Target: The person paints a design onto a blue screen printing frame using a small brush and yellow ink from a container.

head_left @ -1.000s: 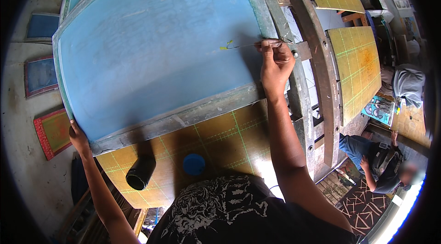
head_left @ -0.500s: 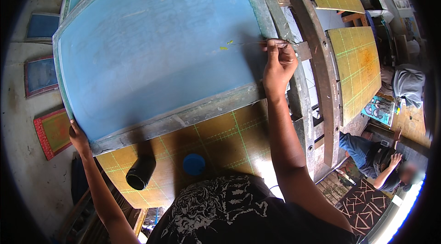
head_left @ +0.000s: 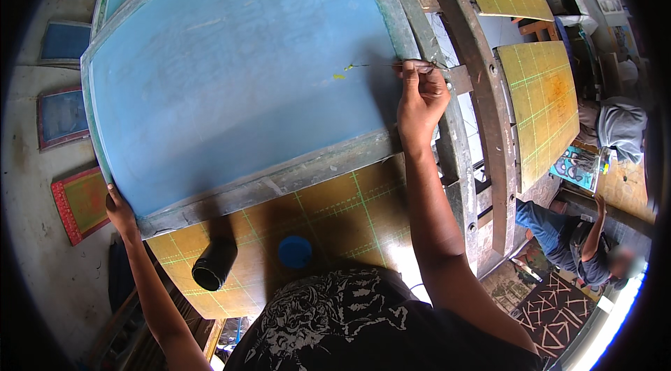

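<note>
A blue mesh screen [head_left: 231, 63] in a worn grey frame [head_left: 321, 151] fills the upper middle. My left hand [head_left: 120, 212] grips its lower-left edge. My right hand [head_left: 422, 102] pinches a thin dark stick-like tool [head_left: 377, 65] near the screen's right edge, its tip at small yellow-green marks [head_left: 338, 77] on the mesh. Below lies a tan board with green grid lines [head_left: 360, 210], bearing an upright or tilted dark cylinder, I cannot tell which [head_left: 217, 263], and a round blue lid-like object [head_left: 295, 251].
Metal rails [head_left: 486, 105] run down the right beside more gridded boards [head_left: 545, 105]. Small framed screens [head_left: 61, 116] stand at the left. A grey cloth bundle [head_left: 622, 130] is far right. A co-worker [head_left: 566, 238] is low on the right, near a dark mat with pale strips [head_left: 556, 308].
My right hand shifted slightly right, then back left, with the tool. My left hand stays on the frame. The co-worker's arms have moved, one now raised.
</note>
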### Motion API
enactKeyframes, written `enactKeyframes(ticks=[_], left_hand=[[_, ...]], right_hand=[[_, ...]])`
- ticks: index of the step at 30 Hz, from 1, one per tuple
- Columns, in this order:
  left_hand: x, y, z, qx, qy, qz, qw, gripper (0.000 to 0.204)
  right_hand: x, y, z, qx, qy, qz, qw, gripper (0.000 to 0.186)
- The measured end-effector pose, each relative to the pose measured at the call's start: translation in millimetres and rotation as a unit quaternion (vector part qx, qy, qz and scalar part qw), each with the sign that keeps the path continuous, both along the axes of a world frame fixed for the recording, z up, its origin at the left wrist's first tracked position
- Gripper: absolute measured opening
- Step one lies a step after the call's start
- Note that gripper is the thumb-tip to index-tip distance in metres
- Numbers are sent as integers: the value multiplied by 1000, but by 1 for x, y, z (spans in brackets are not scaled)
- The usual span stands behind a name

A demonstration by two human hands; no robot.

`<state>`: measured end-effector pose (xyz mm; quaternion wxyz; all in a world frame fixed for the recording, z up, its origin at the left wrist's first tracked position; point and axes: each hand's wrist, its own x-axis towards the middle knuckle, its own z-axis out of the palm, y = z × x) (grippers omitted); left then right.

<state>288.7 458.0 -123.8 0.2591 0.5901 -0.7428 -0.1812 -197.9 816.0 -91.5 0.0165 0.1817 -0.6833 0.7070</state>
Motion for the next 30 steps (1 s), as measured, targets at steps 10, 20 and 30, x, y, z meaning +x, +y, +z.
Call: enactKeyframes(ticks=[10, 20, 30], left_hand=[[19, -11, -4, 48, 18, -18, 999, 49], [1, 2, 4, 35, 87, 13, 996, 50], [-13, 3, 15, 4, 125, 47, 991, 48]], right_hand=[[-7, 6, -7, -165, -27, 2, 986, 9], [-8, 12, -6, -199, -55, 5, 979, 10], [1, 16, 3, -171, -19, 0, 985, 10]])
